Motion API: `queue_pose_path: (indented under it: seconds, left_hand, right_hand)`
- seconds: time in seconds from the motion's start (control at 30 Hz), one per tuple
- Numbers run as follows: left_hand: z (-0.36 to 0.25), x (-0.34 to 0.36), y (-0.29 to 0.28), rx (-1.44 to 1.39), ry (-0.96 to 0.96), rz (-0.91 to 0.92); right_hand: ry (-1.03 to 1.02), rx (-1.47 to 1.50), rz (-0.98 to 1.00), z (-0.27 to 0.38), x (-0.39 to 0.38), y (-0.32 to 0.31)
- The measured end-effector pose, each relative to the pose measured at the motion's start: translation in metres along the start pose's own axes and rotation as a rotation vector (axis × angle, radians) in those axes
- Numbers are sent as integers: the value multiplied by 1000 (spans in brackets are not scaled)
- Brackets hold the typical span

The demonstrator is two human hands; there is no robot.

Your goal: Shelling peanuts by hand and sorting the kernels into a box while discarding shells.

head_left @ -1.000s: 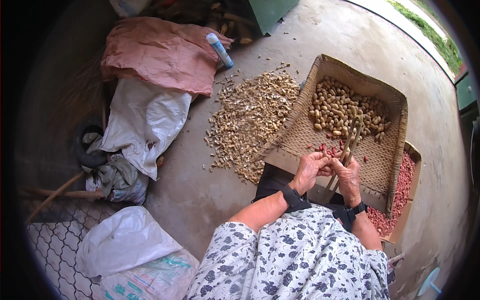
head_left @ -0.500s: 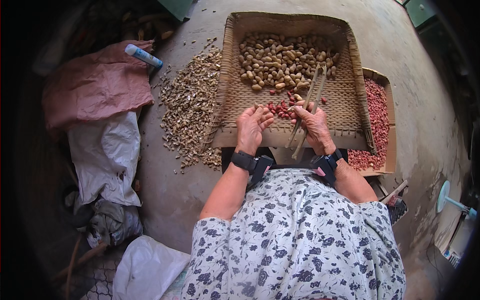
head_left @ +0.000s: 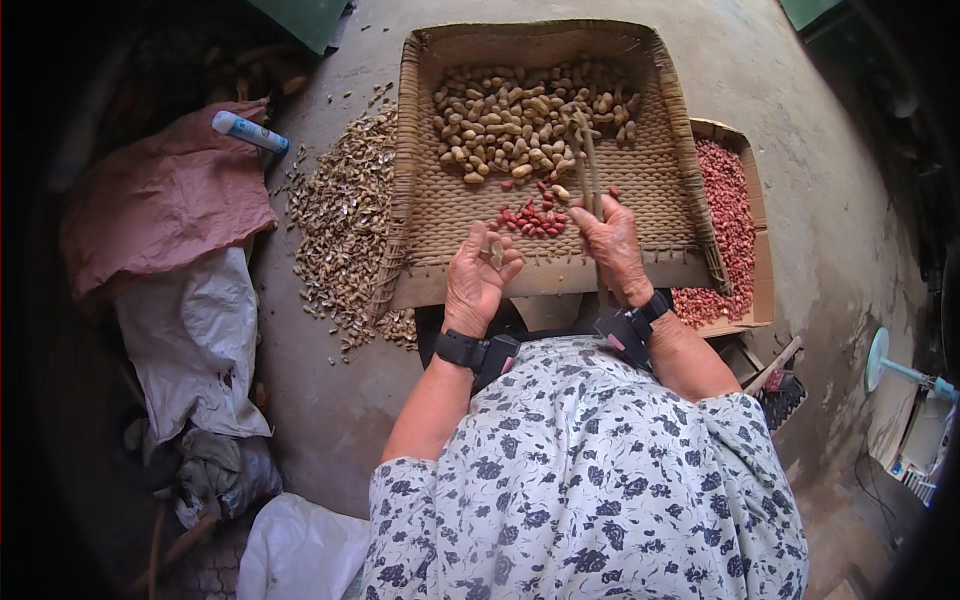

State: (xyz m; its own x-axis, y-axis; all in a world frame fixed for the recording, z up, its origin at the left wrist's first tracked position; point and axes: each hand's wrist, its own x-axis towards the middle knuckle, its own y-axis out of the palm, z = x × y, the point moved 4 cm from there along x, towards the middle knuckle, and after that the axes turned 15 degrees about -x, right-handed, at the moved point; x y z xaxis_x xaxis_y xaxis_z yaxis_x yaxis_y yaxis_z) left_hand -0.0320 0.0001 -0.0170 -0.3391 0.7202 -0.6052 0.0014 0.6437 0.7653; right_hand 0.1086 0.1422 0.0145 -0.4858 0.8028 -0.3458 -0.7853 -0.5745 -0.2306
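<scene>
A woven basket tray [head_left: 650, 215] lies across my front, with unshelled peanuts [head_left: 520, 115] heaped at its far side. Loose red peanut kernels [head_left: 537, 220] are scattered nearer to me. My left hand [head_left: 472, 285], over the tray's near left edge, is palm up with its fingers curled round pale peanut shells [head_left: 495, 251]. At the right, my right hand [head_left: 616, 250] is closed round thin wooden tongs [head_left: 588, 165] made of two strips. Their far ends reach over the edge of the unshelled heap; motion blurs them, and whether they pinch a peanut cannot be made out.
Empty shells [head_left: 340, 225] are piled on the floor left of the tray. A cardboard box [head_left: 762, 270] of red kernels stands to the right. Farther left are a reddish sack [head_left: 165, 195] with a blue-and-white tube [head_left: 250, 131] on it, and white sacking [head_left: 190, 330]. A light-blue fan [head_left: 880, 360] stands far right.
The tongs have turned more upright, and their far ends have swung left to the unshelled peanuts. My left hand has drawn back from the kernels with shells in it. The whole view has shifted slightly.
</scene>
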Motion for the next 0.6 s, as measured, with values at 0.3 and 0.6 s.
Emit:
queue_pose_path:
  seconds: [0.3, 0.6]
  left_hand:
    - [-4, -6, 6, 251, -23, 25]
    - [5, -13, 28, 462, 136, -113]
  right_hand:
    - [-390, -658, -225, -11, 51, 5]
    - [-301, -665, -223, 2, 42, 9]
